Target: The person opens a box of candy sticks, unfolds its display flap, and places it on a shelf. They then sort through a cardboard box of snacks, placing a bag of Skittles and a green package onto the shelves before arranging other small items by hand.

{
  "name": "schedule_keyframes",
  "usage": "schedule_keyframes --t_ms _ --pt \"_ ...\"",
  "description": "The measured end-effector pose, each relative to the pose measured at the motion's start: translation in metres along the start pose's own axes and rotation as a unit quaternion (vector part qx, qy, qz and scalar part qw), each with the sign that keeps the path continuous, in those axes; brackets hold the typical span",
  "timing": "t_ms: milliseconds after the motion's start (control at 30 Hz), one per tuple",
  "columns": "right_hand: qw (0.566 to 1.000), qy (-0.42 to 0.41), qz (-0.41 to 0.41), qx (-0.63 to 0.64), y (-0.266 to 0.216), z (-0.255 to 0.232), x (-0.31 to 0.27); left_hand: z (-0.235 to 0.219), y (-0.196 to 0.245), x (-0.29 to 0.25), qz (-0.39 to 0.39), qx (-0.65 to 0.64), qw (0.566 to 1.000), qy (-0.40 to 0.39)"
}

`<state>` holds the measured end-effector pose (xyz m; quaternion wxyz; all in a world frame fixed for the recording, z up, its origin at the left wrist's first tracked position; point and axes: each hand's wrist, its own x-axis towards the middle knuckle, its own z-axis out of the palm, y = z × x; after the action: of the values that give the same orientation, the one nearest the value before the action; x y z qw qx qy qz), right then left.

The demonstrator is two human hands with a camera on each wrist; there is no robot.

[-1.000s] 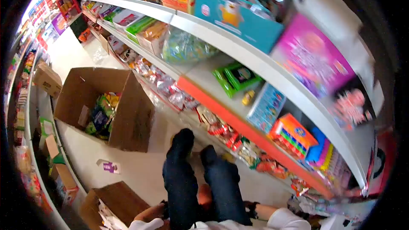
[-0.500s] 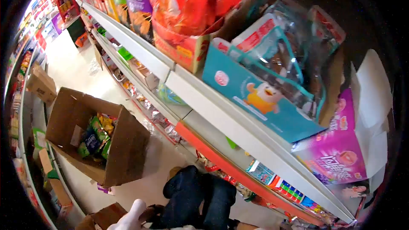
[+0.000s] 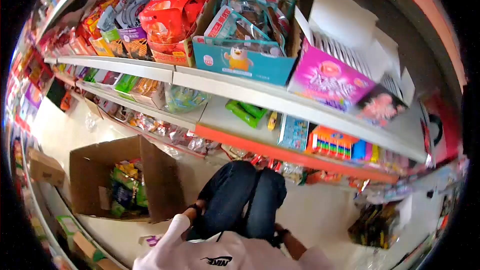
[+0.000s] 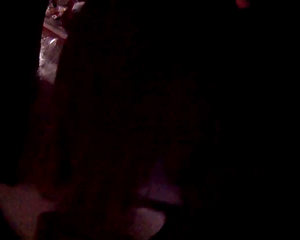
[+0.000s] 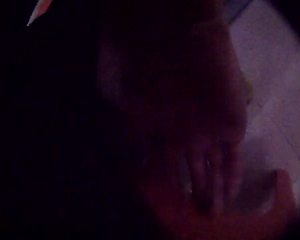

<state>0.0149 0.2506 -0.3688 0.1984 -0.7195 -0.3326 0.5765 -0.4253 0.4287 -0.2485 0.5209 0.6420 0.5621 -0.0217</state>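
My left hand (image 3: 191, 212) is down beside the left thigh, partly covered by the leg and the pale sleeve. The left wrist view is nearly black, so its fingers are hidden. On the other side the right forearm (image 3: 294, 245) drops beside the hip with a dark band at the wrist. In the dim right wrist view the right hand (image 5: 210, 120) points downward, fingers side by side, fingertips at a red, curved-edged thing (image 5: 190, 225). Whether they grip it, I cannot tell. The dark-trousered knees (image 3: 245, 190) are bent in front of the shelf.
A large open carton (image 3: 162, 185) with snack packets stands on the floor at left. Ahead runs a shelf edge (image 3: 240, 87) bearing a teal box (image 3: 245, 60) and a pink box (image 3: 332, 77). A box of dark packets (image 3: 372, 225) sits at right.
The head view has swung round, so the tilted shelf now lies nearly level ahead. The knees moved closer to the shelf, the feet went out of sight, and the box at right came into view.
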Motion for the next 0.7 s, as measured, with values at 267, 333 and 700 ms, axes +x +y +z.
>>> schedule_keyframes --t_ms 267,333,700 --pt "0.99 0.129 -0.06 -0.014 -0.001 -0.019 -0.053 -0.175 0.21 0.071 0.349 0.055 0.886 0.301" --pt "0.976 0.211 -0.053 -0.016 -0.092 -0.033 -0.11 -0.215 0.288 0.061 0.376 0.033 0.781 0.498" --pt "0.951 0.276 -0.135 0.017 -0.113 -0.012 -0.165 -0.341 0.293 0.263 0.351 0.607 0.465 0.54"
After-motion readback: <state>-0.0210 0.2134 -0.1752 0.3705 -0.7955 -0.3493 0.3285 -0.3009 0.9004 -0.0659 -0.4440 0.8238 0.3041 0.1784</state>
